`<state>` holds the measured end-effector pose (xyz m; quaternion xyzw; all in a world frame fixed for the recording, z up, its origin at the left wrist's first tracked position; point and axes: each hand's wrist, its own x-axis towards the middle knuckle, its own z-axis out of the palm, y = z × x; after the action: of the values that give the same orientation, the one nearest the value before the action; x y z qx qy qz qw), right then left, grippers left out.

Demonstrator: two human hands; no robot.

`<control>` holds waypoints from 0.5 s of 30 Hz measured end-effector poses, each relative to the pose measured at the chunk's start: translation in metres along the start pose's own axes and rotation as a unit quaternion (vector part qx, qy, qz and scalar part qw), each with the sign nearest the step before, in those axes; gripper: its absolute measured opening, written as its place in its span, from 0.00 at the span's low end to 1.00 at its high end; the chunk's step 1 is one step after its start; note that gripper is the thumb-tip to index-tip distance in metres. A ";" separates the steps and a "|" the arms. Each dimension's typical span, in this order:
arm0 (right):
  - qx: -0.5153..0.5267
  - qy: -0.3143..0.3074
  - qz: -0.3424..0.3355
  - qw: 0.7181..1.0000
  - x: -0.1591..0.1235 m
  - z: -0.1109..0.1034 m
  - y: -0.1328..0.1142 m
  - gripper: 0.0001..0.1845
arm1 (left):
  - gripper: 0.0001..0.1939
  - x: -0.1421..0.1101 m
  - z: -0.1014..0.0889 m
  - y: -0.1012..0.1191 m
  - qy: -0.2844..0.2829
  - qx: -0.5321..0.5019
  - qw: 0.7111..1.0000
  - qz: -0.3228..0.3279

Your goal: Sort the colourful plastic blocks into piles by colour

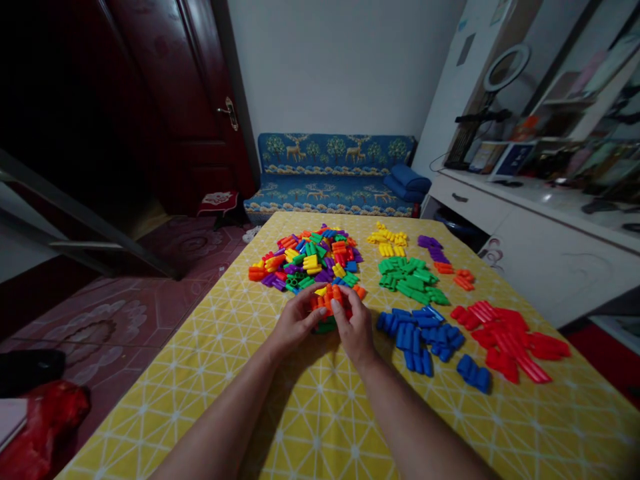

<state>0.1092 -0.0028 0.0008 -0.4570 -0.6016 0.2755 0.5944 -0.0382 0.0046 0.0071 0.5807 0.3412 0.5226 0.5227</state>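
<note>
Both my hands meet at the near edge of a mixed pile of coloured plastic pieces [307, 260] on a yellow patterned tablecloth [250, 373]. My left hand [295, 321] and my right hand [356, 327] curl around a small cluster of orange pieces [328, 299], with a green piece [325, 327] under it. Fingers of both hands are closed on the cluster. To the right lie sorted groups: yellow pieces [387, 240], green pieces [411, 277], blue pieces [425, 333], red pieces [505, 337], purple pieces [433, 248] and a few orange ones [457, 275].
A blue patterned sofa [335, 173] stands beyond the table's far end. On the right is a white cabinet [550, 247] with a ring light [506, 67] and clutter. A dark red door [190, 93] is at the left, and a red bag [40, 420] lies on the floor.
</note>
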 end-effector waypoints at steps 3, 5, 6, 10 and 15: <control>0.086 0.054 0.074 0.992 0.011 -0.009 -0.006 0.19 | 0.26 -0.001 -0.001 -0.002 0.028 0.042 0.999 -0.015; 0.157 0.127 0.107 0.974 0.028 -0.029 -0.004 0.19 | 0.25 -0.001 -0.001 -0.004 0.038 0.064 0.997 -0.025; 0.183 0.165 0.114 0.962 0.040 -0.044 0.000 0.19 | 0.25 -0.002 -0.001 -0.004 0.040 0.069 0.997 -0.023; 0.090 0.294 0.108 0.945 0.094 -0.137 0.037 0.20 | 0.23 -0.001 0.000 -0.006 0.045 0.078 0.996 -0.006; -0.234 0.323 0.062 0.915 0.133 -0.250 0.085 0.22 | 0.22 0.002 0.000 -0.010 0.051 0.076 0.996 -0.003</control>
<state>0.3864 0.0970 0.0236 -0.6836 -0.3945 0.0003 0.6141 -0.0359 0.0085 -0.0018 0.5907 0.4079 0.5222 0.4604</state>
